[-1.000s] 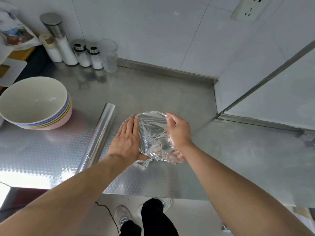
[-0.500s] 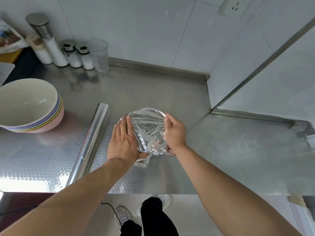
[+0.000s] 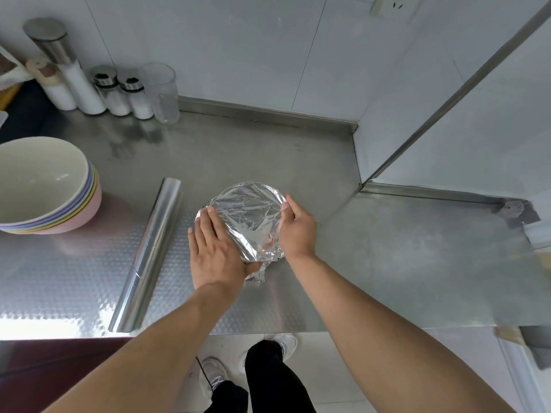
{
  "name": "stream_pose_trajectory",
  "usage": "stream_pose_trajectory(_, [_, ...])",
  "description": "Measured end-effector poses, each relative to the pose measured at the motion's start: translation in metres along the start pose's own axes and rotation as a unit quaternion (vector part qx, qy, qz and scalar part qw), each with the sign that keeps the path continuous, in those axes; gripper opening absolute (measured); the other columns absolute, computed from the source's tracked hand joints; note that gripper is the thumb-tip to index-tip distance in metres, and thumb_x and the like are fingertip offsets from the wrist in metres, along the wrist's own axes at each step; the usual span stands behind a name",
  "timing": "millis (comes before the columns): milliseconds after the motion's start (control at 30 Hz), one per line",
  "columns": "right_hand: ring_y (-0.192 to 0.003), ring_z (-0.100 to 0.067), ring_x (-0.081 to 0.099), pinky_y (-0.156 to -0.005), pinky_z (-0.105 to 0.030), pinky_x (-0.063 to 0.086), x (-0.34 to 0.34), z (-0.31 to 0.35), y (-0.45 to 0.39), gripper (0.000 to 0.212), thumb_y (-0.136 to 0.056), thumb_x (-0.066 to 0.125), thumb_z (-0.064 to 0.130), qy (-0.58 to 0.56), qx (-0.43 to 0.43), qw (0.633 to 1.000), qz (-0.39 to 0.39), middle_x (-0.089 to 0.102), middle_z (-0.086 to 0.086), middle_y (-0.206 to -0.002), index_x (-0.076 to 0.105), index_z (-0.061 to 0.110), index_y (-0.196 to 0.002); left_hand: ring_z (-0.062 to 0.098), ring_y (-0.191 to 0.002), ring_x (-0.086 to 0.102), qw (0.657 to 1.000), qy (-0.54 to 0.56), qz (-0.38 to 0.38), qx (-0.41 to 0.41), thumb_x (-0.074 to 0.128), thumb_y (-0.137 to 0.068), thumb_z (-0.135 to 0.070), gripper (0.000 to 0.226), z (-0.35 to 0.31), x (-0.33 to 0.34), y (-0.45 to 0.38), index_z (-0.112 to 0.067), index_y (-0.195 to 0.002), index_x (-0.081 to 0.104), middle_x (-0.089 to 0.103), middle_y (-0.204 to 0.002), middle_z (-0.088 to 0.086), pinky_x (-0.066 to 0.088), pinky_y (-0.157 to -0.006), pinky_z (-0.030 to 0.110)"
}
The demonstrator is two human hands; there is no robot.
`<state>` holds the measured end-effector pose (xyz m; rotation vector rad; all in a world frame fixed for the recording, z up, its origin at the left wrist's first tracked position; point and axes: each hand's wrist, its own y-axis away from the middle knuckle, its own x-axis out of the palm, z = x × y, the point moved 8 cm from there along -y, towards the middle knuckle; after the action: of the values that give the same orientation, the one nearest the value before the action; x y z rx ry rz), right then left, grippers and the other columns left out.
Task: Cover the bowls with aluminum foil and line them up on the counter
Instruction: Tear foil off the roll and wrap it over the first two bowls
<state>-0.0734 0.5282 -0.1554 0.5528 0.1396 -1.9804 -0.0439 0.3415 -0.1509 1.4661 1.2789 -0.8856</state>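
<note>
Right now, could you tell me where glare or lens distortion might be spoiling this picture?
Head view: strong white glare burns out the counter along its near left edge, left of the foil roll; the foil-covered bowl shows scattered highlights; wide-angle distortion bends the wall edges and stretches the forearms.

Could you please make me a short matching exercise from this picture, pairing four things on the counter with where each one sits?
Things:
1. foil-covered bowl
2. foil roll
3. stack of bowls
4. shakers

Places:
A. far left of the counter, uncovered
B. at the back wall, beside a clear glass
C. between the left hand and right hand
D. lying left of the left hand

Pairs: 1-C, 2-D, 3-A, 4-B
</note>
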Motion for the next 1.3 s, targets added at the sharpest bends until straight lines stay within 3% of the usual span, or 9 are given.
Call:
stream_pose_trajectory(133, [-0.123, -0.01, 0.06, -0.094, -0.007, 0.037, 0.002, 0.001, -0.016, 0.035, -0.106, 0.051, 0.02, -0.002, 0.013, 0.999, 0.041, 0.066, -0.003, -0.135, 0.062, 0.012, -0.138, 0.032, -0.158, 0.006, 0.998, 0.062, 0.013, 0.002, 0.071, -0.071, -0.077, 0.151, -0.006, 0.002, 0.011, 0.006, -0.153, -0.025, -0.001, -0.167, 0.023, 0.006, -0.128, 0.036])
stream_pose_trajectory(233, [-0.115, -0.011, 0.065, -0.1, -0.022, 0.047, 0.006, 0.004, -0.033, 0.033, -0.105, 0.053, 0.023, 0.016, -0.001, 0.995, 0.102, 0.071, -0.002, -0.125, 0.065, 0.016, -0.134, 0.031, -0.154, 0.019, 0.992, 0.122, 0.03, 0.013, 0.049, -0.069, -0.091, 0.145, -0.007, 0.005, 0.028, 0.002, -0.157, -0.02, 0.011, -0.164, 0.021, 0.017, -0.126, 0.036])
stream_pose_trajectory(333, [-0.093, -0.006, 0.067, -0.089, -0.023, 0.05, 0.011, 0.011, -0.048, 0.031, -0.104, 0.055, 0.023, 0.061, -0.027, 0.983, 0.172, 0.073, 0.007, -0.101, 0.068, 0.017, -0.131, 0.03, -0.129, 0.047, 0.971, 0.236, -0.026, -0.039, 0.034, -0.077, -0.094, 0.116, 0.011, 0.002, 0.039, -0.008, -0.155, 0.022, 0.046, -0.136, 0.009, 0.038, -0.113, 0.046])
stream_pose_trajectory(400, [-0.086, -0.003, 0.064, -0.083, -0.015, 0.047, 0.015, 0.017, -0.052, 0.03, -0.104, 0.054, 0.02, 0.077, -0.041, 0.974, 0.208, 0.071, 0.009, -0.092, 0.068, 0.016, -0.13, 0.031, -0.124, 0.047, 0.958, 0.261, -0.1, -0.069, 0.049, -0.085, -0.079, 0.089, 0.026, -0.008, 0.035, -0.01, -0.141, 0.038, 0.048, -0.127, 0.006, 0.034, -0.109, 0.046])
stream_pose_trajectory(500, [-0.101, -0.007, 0.066, -0.081, -0.003, 0.043, 0.023, 0.025, -0.054, 0.03, -0.105, 0.054, 0.018, 0.096, -0.06, 0.964, 0.242, 0.074, 0.001, -0.112, 0.068, 0.015, -0.13, 0.029, -0.134, 0.04, 0.953, 0.254, -0.16, -0.031, 0.066, -0.093, -0.051, 0.072, 0.028, -0.033, 0.013, -0.008, -0.145, 0.04, 0.046, -0.143, 0.012, 0.03, -0.115, 0.045])
stream_pose_trajectory(733, [-0.102, -0.009, 0.068, -0.099, -0.03, 0.051, 0.049, 0.031, -0.048, 0.028, -0.104, 0.056, 0.018, 0.067, -0.074, 0.952, 0.29, 0.076, -0.01, -0.113, 0.069, 0.016, -0.129, 0.029, -0.157, 0.017, 0.955, 0.005, -0.056, 0.29, 0.028, -0.083, -0.094, 0.112, -0.019, -0.017, -0.013, -0.009, -0.156, 0.04, 0.037, -0.163, 0.011, 0.011, -0.126, 0.058])
stream_pose_trajectory(900, [-0.078, 0.009, 0.066, -0.086, -0.017, 0.048, 0.052, 0.03, -0.049, 0.028, -0.103, 0.06, 0.021, 0.066, -0.085, 0.953, 0.282, 0.072, 0.019, -0.081, 0.07, 0.016, -0.128, 0.03, -0.159, 0.005, 0.95, -0.107, -0.002, 0.295, 0.014, -0.078, -0.099, 0.123, -0.018, 0.004, -0.011, -0.009, -0.16, 0.03, 0.027, -0.168, 0.005, 0.006, -0.124, 0.064])
stream_pose_trajectory(1067, [-0.112, 0.002, 0.066, -0.103, -0.02, 0.049, 0.04, 0.025, -0.047, 0.03, -0.098, 0.067, 0.027, 0.046, -0.104, 0.966, 0.233, 0.074, 0.001, -0.119, 0.072, 0.014, -0.125, 0.028, -0.157, -0.015, 0.954, -0.141, 0.017, 0.264, 0.009, -0.073, -0.103, 0.128, -0.018, 0.006, -0.013, -0.012, -0.163, 0.007, 0.006, -0.172, 0.002, -0.011, -0.123, 0.062])
stream_pose_trajectory(1300, [-0.115, -0.002, 0.066, -0.106, -0.027, 0.05, 0.023, 0.021, -0.042, 0.031, -0.097, 0.068, 0.027, 0.067, -0.1, 0.977, 0.177, 0.072, 0.002, -0.123, 0.071, 0.015, -0.126, 0.028, -0.156, -0.02, 0.965, -0.13, 0.013, 0.226, 0.008, -0.07, -0.104, 0.133, -0.019, 0.006, -0.014, -0.009, -0.163, -0.003, -0.004, -0.172, 0.005, -0.011, -0.123, 0.06])
